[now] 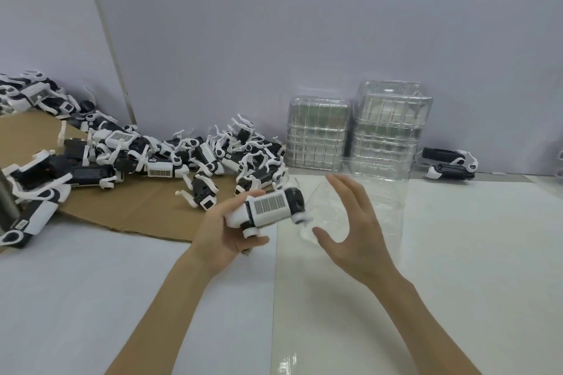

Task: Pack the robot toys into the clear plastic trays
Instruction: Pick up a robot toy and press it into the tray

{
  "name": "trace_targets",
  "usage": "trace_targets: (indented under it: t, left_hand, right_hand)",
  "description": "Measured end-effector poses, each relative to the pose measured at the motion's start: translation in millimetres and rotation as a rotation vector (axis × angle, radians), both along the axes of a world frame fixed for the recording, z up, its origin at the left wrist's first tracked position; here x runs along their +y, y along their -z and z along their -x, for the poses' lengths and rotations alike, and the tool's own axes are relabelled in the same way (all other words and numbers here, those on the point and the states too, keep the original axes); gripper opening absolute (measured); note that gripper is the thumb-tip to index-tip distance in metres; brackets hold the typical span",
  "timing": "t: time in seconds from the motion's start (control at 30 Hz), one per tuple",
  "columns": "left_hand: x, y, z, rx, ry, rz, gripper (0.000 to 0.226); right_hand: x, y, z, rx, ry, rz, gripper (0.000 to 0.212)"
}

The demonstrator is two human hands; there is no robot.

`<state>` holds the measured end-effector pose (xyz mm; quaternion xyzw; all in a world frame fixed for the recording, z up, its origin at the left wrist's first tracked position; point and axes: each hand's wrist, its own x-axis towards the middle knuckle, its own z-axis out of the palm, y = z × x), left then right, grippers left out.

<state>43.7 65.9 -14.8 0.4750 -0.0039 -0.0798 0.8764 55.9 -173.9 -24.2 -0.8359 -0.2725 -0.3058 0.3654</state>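
Now your left hand (225,231) grips a robot toy (268,207) above the table (472,253), near its middle: white body, black at its right end, round white leg joints beneath. A striped barcode label faces up, too blurred to read. Its long axis runs left to right, black end tilted slightly upward toward the clear tray (380,192). Your right hand (353,228) is spread, holding nothing, just before that tray
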Motion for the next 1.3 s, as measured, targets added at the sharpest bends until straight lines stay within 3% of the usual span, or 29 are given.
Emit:
trace_targets:
  t: [0.1, 0.23, 0.47, 0.63, 0.73, 0.83, 1.0, 1.13, 1.23, 1.3]
  left_hand:
    - [-10, 4, 1, 0.007, 0.1, -0.13, 0.036]
    - [-17, 8, 1, -0.028, 0.228, -0.154, 0.047]
    - [-15, 6, -7, -0.087, 0.058, 0.0, 0.045]
    - [-13, 9, -7, -0.054, 0.046, -0.135, 0.038]
    - [-17, 11, -8, -0.029, 0.02, -0.172, 0.035]
    - [-16, 11, -8, -0.02, 0.005, -0.18, 0.031]
    - [-17, 13, -8, -0.051, -0.061, -0.338, 0.029]
    - [-23, 12, -5, -0.107, -0.098, -0.466, 0.033]
    - [-30, 17, -3, -0.211, -0.077, -0.615, 0.05]
    - [-36, 22, -2, -0.256, -0.003, -0.696, 0.047]
  right_hand:
    - [8, 3, 4, 0.03, -0.078, 0.098, 0.087]
    - [9, 6, 5, 0.039, -0.128, 0.085, 0.053]
    - [-5, -5, 1, -0.056, 0.062, -0.258, 0.038]
    - [-19, -13, -2, 0.223, 0.078, -0.596, 0.029]
    - [-26, -14, -7, 0.417, 0.063, -0.578, 0.015]
    - [-29, -15, -8, 0.481, 0.067, -0.475, 0.008]
    - [-32, -27, -1, 0.517, -0.023, -0.439, 0.019]
    - [-49, -36, -1, 0.724, -0.241, -0.506, 0.031]
    - [-49, -36, -2, 0.813, -0.333, -0.65, 0.038]
    - [-44, -35, -2, 0.794, -0.355, -0.787, 0.041]
